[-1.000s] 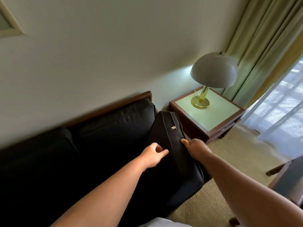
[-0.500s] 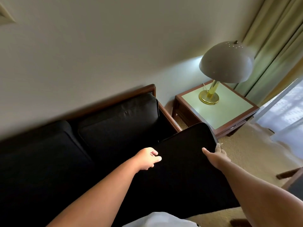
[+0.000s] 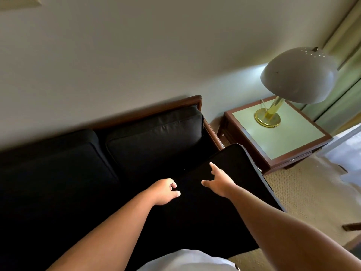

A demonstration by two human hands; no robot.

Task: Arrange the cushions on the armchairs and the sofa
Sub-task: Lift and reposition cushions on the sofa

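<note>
Black cushion point(image 3: 241, 174) is lying askew on the sofa point(image 3: 58, 173). Right hand point(image 3: 218, 182) is spreading open over it; left hand point(image 3: 164, 190) is curling, grip unclear.

Sofa point(image 3: 192, 100) end, side table point(image 3: 277, 139) alongside.
Beneath left hand point(image 3: 163, 191) and right hand point(image 3: 219, 183), seat cushion point(image 3: 230, 208), far corner over the sofa's arm rail point(image 3: 213, 134). Beyond the left hand, back cushion point(image 3: 156, 137) against the sofa's back. Beyond and right of the right hand, side table on carpet point(image 3: 312, 194), lamp point(image 3: 298, 77) on top.

Three cushions point(image 3: 58, 165) point(image 3: 160, 137) point(image 3: 230, 196), two grips point(image 3: 164, 191) point(image 3: 220, 182), one lamp point(image 3: 298, 77), one table point(image 3: 289, 139).
</note>
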